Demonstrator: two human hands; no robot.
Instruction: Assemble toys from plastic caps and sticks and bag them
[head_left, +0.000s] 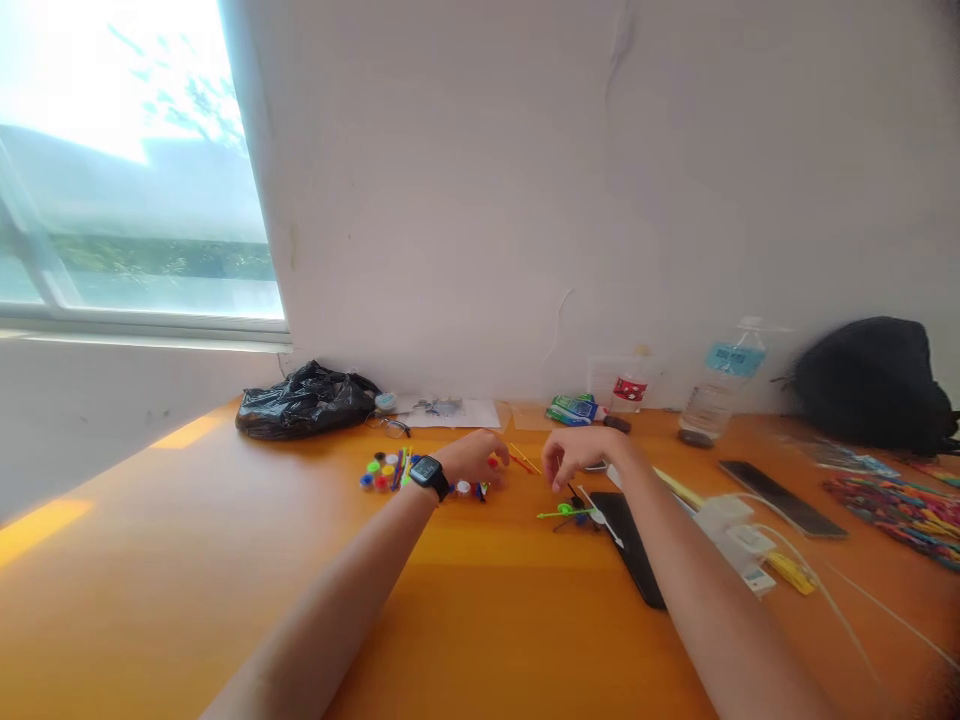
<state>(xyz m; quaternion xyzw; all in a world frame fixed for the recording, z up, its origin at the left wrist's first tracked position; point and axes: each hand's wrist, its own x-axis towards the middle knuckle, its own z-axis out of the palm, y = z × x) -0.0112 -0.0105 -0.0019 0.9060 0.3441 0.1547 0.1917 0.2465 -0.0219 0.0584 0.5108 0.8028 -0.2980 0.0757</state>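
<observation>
My left hand (474, 457), with a black watch (429, 476) on its wrist, reaches over a group of small coloured plastic caps (381, 470) and thin sticks. Its fingers look stretched out, and I see nothing held in them. Just past its fingertips lie thin yellow and orange sticks (525, 460). My right hand (576, 452) hangs with bent fingers pointing down, slightly apart and with nothing visible between them. Below it lies a small cluster of green, white and dark plastic pieces with spokes (566, 511), beside a black flat device (628, 550).
A black plastic bag (307, 400), glasses (390, 428) and a paper sheet (454, 412) lie along the wall. Further right are a green packet (572, 409), a bottle (712, 395), a phone (784, 497), white chargers with cables (735, 535), colourful cords (900, 510) and a black bag (870, 385).
</observation>
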